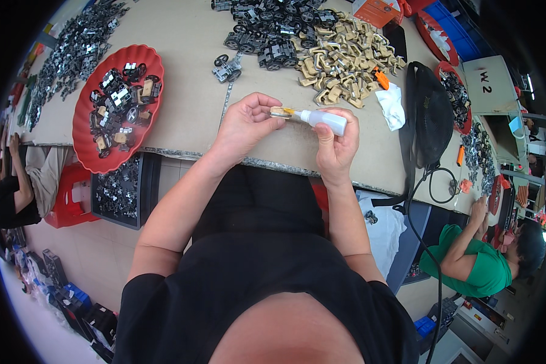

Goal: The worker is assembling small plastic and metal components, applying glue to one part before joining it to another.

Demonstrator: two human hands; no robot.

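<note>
Pinched in the fingers of my left hand (pixel 247 126) is a small tan toy-car body part (pixel 281 112). My right hand (pixel 338 144) grips a white squeeze bottle (pixel 324 121), held almost level with its narrow tip pointing left. The yellowish tip meets or nearly meets the tan part; I cannot tell which. Beyond my hands lies a heap of similar tan parts (pixel 340 60). A single wheeled toy chassis (pixel 227 68) rests on the table past my left hand, near a larger pile of dark wheeled chassis (pixel 273 36).
A red scalloped tray (pixel 84 115) of assembled pieces stands at the left table edge. Right of the heap lie a white tissue (pixel 390 107), an orange tool (pixel 381 79) and a black bag (pixel 429 115) with a cable. A person in green (pixel 476 267) works at far right.
</note>
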